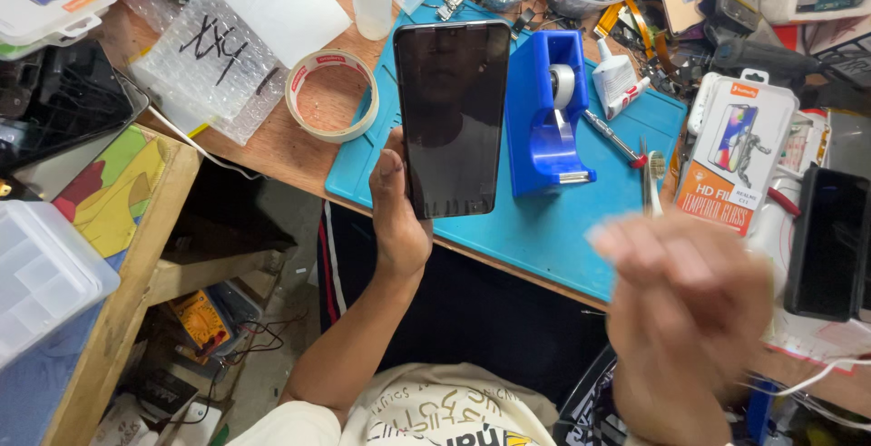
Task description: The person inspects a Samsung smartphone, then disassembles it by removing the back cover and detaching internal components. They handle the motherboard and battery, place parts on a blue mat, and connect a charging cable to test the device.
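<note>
- Cluttered table (272,151), blue mat (544,228).
- My left hand (397,219) grips the phone (452,119) upright, above the mat's edge.
- My right hand (685,310) is blurred; grip: cannot tell.
- Risk: one-handed hold slips, and the phone strikes the tape dispenser (547,115).

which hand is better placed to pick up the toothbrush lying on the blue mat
Right. The right hand is free, blurred, just below the toothbrush. The left hand holds the phone upright.

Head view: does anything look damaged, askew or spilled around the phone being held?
Nothing stands out. The phone in the left hand shows a dark, unbroken screen. The right hand is motion-blurred, so whether it holds anything is unclear. The bench is crowded, but nothing is spilled.
</note>
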